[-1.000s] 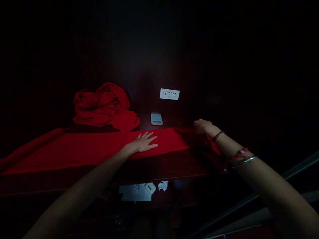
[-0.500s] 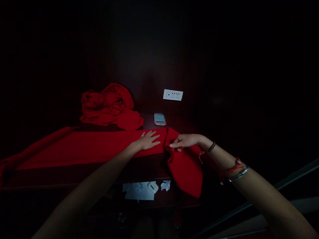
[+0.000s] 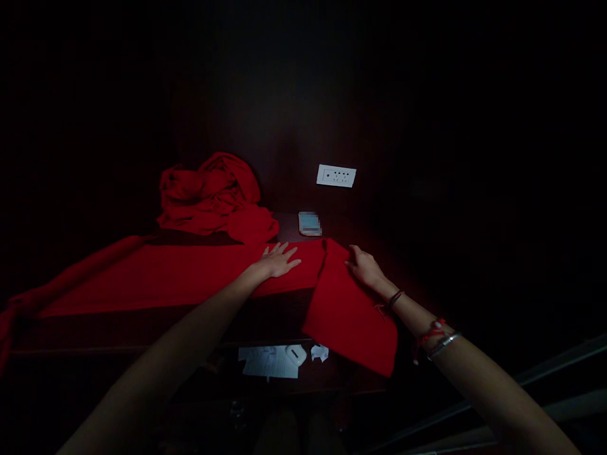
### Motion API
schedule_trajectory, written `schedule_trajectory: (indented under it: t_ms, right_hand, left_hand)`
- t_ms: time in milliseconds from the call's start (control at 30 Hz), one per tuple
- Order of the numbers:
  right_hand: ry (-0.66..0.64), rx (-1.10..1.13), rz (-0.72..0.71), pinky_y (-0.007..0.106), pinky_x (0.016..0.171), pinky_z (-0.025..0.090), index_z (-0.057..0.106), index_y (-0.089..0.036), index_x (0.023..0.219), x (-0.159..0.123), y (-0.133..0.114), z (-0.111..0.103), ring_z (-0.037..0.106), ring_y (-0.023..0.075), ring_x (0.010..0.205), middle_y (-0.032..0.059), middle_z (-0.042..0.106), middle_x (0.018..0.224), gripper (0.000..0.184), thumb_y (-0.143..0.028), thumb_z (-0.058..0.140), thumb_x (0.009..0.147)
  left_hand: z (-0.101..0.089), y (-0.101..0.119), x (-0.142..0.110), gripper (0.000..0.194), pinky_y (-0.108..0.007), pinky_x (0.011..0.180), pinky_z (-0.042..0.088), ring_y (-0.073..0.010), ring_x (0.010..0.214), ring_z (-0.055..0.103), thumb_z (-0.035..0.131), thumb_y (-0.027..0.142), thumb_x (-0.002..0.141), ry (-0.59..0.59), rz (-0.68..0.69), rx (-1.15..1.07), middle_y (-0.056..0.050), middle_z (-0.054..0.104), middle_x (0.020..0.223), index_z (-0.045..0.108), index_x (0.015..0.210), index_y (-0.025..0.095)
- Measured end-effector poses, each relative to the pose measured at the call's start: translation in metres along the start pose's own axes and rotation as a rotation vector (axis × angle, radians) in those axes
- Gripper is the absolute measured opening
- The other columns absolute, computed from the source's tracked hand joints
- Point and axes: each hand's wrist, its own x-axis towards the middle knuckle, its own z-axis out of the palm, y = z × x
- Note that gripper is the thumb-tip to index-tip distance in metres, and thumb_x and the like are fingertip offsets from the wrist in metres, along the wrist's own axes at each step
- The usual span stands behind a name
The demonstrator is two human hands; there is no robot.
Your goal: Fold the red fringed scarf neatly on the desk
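Observation:
A long strip of red cloth [image 3: 190, 265] lies along the dark table, its right end bent and hanging over the front edge. My left hand [image 3: 279, 260] rests flat on it with the fingers spread. At the fold on the right, my right hand [image 3: 366, 266] pinches the top edge of the cloth between thumb and fingers. Behind the strip on the left sits a crumpled heap of red cloth [image 3: 208, 196].
Against the back panel lies a phone-like object [image 3: 310, 224], below a white wall socket [image 3: 336, 175]. Under the tabletop's front edge, printed paper [image 3: 268, 363], a small white case [image 3: 296, 354] and a crumpled tissue [image 3: 319, 352] lie on a lower surface.
My right hand has moved right and slightly up along the cloth's edge, and the hanging end has spread wider. My left hand stays flat on the cloth.

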Motion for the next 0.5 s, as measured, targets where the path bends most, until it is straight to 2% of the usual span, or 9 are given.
schedule_trajectory:
  t_ms: [100, 167, 300, 367, 500]
  right_hand:
    - [0.050, 0.017, 0.101, 0.025, 0.080, 0.038, 0.042, -0.014, 0.114, 0.020, 0.009, -0.014, 0.050, 0.0185, 0.097, 0.0107, 0.054, 0.107, 0.039, -0.024, 0.045, 0.077]
    - [0.072, 0.014, 0.162, 0.026, 0.079, 0.038, 0.042, -0.014, 0.115, 0.032, 0.014, -0.021, 0.049, 0.0190, 0.098, 0.0113, 0.053, 0.107, 0.038, -0.025, 0.042, 0.079]
    - [0.012, -0.085, 0.185, 0.037, 0.080, 0.038, 0.035, -0.015, 0.122, 0.033, 0.009, -0.018, 0.043, 0.0262, 0.105, 0.0156, 0.042, 0.119, 0.048, -0.032, 0.045, 0.077]
    - [-0.001, -0.094, 0.089, 0.040, 0.085, 0.035, 0.031, -0.015, 0.124, 0.022, 0.000, -0.013, 0.036, 0.0281, 0.110, 0.0164, 0.034, 0.125, 0.054, -0.037, 0.045, 0.077]
    - [-0.137, 0.082, -0.259, 0.034, 0.094, 0.028, 0.032, -0.013, 0.124, -0.020, -0.022, -0.014, 0.029, 0.0229, 0.116, 0.0145, 0.032, 0.127, 0.059, -0.048, 0.040, 0.077]
  left_hand:
    - [-0.005, -0.005, -0.002, 0.065, -0.044, 0.098, 0.009, -0.0247, 0.125, 0.005, 0.017, 0.061, 0.077, 0.028, 0.016, 0.025, -0.007, 0.006, 0.138, 0.015, 0.131, 0.024]
    - [-0.009, -0.011, -0.003, 0.070, -0.045, 0.098, 0.007, -0.0258, 0.125, 0.003, 0.021, 0.065, 0.074, -0.009, 0.009, 0.031, -0.006, 0.005, 0.138, 0.015, 0.131, 0.025]
    - [-0.010, -0.022, -0.003, 0.073, -0.043, 0.098, 0.007, -0.0255, 0.125, 0.002, 0.020, 0.067, 0.072, -0.076, 0.011, 0.003, -0.005, 0.004, 0.138, 0.014, 0.131, 0.025]
    - [-0.009, -0.024, -0.002, 0.072, -0.043, 0.098, 0.008, -0.0257, 0.125, 0.002, 0.019, 0.067, 0.073, -0.061, 0.023, 0.003, -0.005, 0.003, 0.138, 0.014, 0.131, 0.025]
    - [-0.007, -0.023, -0.002, 0.071, -0.043, 0.098, 0.009, -0.0264, 0.125, 0.002, 0.018, 0.065, 0.074, -0.054, 0.039, 0.017, -0.006, 0.004, 0.138, 0.014, 0.132, 0.023]
